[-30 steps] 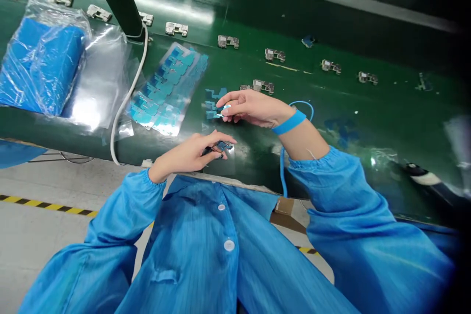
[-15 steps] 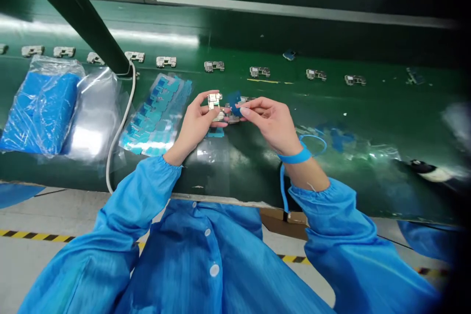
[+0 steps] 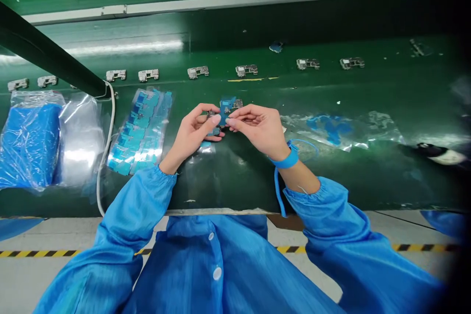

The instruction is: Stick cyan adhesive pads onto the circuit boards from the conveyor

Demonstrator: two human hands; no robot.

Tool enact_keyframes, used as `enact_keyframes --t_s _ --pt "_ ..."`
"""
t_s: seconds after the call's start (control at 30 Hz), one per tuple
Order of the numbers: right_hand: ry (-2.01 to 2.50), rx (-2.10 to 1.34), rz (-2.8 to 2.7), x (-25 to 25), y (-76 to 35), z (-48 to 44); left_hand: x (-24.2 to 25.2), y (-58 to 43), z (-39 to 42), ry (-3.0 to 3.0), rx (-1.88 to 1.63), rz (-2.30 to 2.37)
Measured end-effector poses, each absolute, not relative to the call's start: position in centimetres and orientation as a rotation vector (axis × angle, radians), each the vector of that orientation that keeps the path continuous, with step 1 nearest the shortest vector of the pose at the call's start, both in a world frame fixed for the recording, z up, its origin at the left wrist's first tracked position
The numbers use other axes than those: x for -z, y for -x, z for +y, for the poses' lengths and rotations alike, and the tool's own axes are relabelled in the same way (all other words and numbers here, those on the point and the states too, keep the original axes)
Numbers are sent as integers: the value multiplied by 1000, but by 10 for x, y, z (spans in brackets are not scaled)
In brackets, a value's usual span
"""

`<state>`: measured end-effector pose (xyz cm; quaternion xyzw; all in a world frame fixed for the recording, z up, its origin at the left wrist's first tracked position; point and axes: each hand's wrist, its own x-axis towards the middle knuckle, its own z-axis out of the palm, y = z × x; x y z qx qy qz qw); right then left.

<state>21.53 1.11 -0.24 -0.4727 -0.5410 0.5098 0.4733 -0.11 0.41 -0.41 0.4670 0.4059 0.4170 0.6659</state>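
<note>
My left hand (image 3: 195, 130) is closed around a small metal-shielded circuit board (image 3: 211, 130), which is partly covered by the fingers. Between the two hands stands a piece of blue film (image 3: 227, 104), pinched at its lower edge by the fingertips of my right hand (image 3: 261, 127). The left thumb tip meets the film at its left side. Just behind the film lies another circuit board (image 3: 238, 103), partly hidden. A blue wrist strap (image 3: 287, 158) circles my right wrist.
Several similar boards (image 3: 148, 75) lie in a row along the green bench (image 3: 243, 176). Left are sheets of blue film pieces (image 3: 142, 127), a white cable (image 3: 105, 157), a dark post (image 3: 55, 49) and a bagged blue stack (image 3: 31, 142). Clear plastic with blue scraps (image 3: 331, 127) lies right.
The blue film has come left against my left thumb, my right hand moving with it. The board in my left hand has turned, its bright face now dark. The whole view has tilted.
</note>
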Motion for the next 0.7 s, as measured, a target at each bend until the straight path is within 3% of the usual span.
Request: enact_keyframes --t_s 0.47,0.7 --pt "1227 -1011 -1523 4 -223 7 5 -3 0 -1000 -901 996" --pt "1158 -1371 -1441 -4 -219 4 4 -4 -1 -915 -1009 913"
